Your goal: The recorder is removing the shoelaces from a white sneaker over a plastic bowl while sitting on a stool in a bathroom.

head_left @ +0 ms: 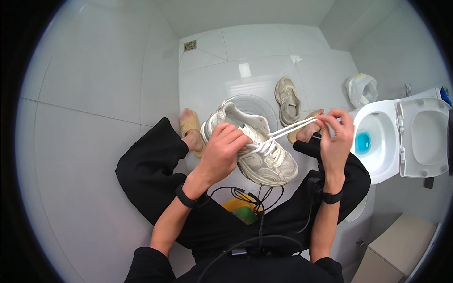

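My left hand [222, 152] grips a white sneaker [269, 162] across its tongue and lace area, holding it up above my knees. A white shoelace [292, 129] runs taut from the sneaker's eyelets to the right. My right hand [336, 137] pinches the far ends of that lace, fingers closed on it. Both wrists wear black bands. My feet in tan sandals [190, 126] rest on the floor beneath the sneaker.
A second, beige sneaker [287, 99] lies on the white tiled floor beyond a round basin [257, 104]. An open toilet [383, 141] with blue water stands at right, a white plastic bag [361, 88] behind it. A floor drain [190, 45] sits far back. Cables hang at my lap.
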